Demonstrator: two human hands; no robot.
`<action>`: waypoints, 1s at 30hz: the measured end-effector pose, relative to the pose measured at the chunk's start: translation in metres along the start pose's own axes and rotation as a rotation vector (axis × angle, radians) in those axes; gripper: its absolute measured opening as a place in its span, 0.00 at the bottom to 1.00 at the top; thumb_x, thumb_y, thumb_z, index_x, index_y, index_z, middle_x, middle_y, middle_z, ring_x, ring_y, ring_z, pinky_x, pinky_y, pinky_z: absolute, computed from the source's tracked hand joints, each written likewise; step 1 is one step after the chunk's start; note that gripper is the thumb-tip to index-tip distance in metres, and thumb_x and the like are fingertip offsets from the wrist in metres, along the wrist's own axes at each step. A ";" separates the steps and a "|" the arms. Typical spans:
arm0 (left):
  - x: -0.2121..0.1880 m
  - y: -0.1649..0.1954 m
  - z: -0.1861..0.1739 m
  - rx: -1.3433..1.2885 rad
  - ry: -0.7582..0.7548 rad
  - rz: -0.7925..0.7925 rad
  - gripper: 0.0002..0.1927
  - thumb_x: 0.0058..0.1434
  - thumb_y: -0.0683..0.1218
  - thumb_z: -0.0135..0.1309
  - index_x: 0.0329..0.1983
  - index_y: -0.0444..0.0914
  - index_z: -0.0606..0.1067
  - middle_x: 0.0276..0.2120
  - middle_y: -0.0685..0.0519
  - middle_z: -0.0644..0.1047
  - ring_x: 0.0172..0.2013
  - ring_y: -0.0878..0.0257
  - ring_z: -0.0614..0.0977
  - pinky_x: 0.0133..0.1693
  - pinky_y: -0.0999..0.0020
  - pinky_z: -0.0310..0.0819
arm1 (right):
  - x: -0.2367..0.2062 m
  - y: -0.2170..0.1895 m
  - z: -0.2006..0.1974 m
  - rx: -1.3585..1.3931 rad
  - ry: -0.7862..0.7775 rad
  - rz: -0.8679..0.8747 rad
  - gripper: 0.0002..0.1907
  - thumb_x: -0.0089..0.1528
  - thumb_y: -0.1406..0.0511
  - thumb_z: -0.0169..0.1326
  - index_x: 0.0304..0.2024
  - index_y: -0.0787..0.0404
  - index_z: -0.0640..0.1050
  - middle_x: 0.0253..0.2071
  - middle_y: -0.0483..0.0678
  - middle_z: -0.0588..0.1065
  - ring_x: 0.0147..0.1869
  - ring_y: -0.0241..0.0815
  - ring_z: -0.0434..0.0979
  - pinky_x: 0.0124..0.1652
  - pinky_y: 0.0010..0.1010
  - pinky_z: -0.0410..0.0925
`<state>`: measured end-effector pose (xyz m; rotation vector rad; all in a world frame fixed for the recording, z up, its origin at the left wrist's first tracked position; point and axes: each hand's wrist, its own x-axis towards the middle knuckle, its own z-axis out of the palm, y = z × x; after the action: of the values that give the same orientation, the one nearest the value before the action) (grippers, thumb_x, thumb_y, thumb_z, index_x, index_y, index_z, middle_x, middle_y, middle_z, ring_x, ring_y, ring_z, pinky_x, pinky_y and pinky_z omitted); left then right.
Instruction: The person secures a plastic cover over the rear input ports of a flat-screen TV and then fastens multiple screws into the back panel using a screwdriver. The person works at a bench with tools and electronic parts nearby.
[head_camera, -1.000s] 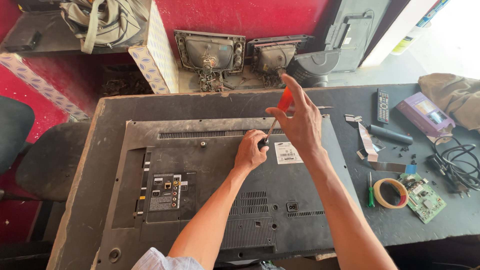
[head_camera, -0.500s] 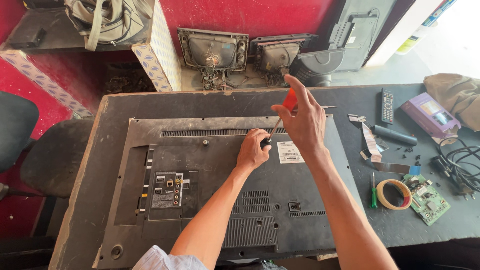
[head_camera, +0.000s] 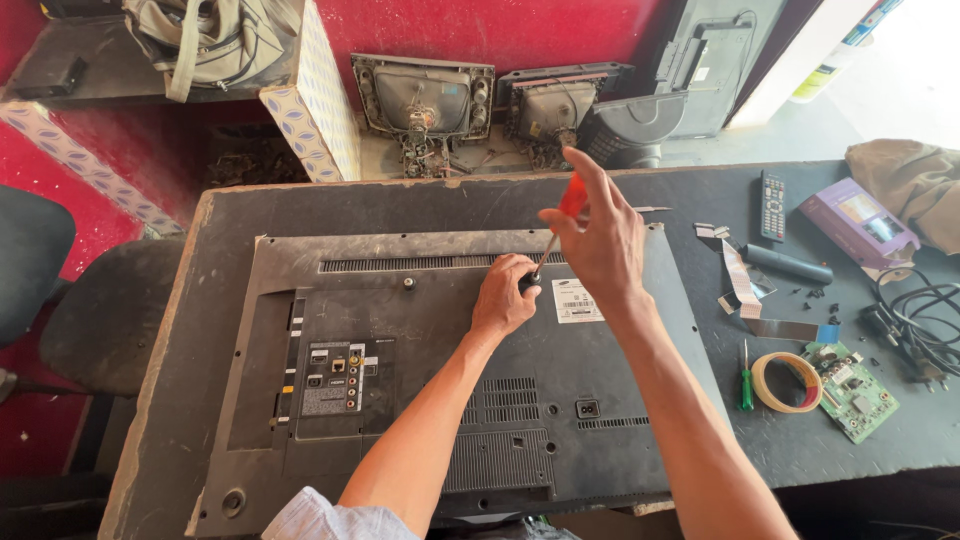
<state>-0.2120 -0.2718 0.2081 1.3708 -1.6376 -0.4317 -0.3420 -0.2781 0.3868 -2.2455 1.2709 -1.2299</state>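
My right hand has its fingers clamped on a red-handled screwdriver whose shaft slants down toward seven o'clock, tip by my left hand's curled fingers on the television back panel lying flat on the worktop.

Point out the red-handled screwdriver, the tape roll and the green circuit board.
red-handled screwdriver (head_camera: 572, 198), head view, on its red handle.
tape roll (head_camera: 765, 375), head view, on its left rim.
green circuit board (head_camera: 855, 395), head view, on its middle.
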 end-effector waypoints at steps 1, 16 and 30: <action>0.001 -0.001 0.000 0.000 -0.007 -0.002 0.17 0.49 0.37 0.64 0.43 0.33 0.79 0.47 0.50 0.79 0.53 0.52 0.77 0.55 0.60 0.72 | 0.000 0.000 0.000 -0.142 0.007 0.074 0.41 0.55 0.65 0.71 0.68 0.49 0.67 0.43 0.51 0.81 0.38 0.47 0.84 0.40 0.39 0.74; -0.001 0.001 0.000 0.000 -0.004 -0.033 0.14 0.50 0.38 0.65 0.42 0.33 0.79 0.46 0.51 0.79 0.52 0.52 0.78 0.52 0.60 0.73 | 0.000 0.003 -0.002 0.173 -0.019 -0.086 0.40 0.58 0.78 0.57 0.71 0.51 0.64 0.45 0.55 0.79 0.46 0.48 0.85 0.50 0.36 0.79; 0.000 -0.005 0.003 -0.003 0.020 0.023 0.12 0.52 0.38 0.64 0.39 0.33 0.79 0.45 0.50 0.79 0.52 0.51 0.78 0.52 0.59 0.73 | -0.002 0.010 0.016 0.300 0.069 -0.007 0.33 0.58 0.81 0.56 0.64 0.56 0.70 0.36 0.50 0.77 0.40 0.36 0.82 0.40 0.29 0.78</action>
<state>-0.2122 -0.2738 0.2027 1.3482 -1.6340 -0.4056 -0.3353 -0.2850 0.3698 -2.0108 1.0225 -1.4070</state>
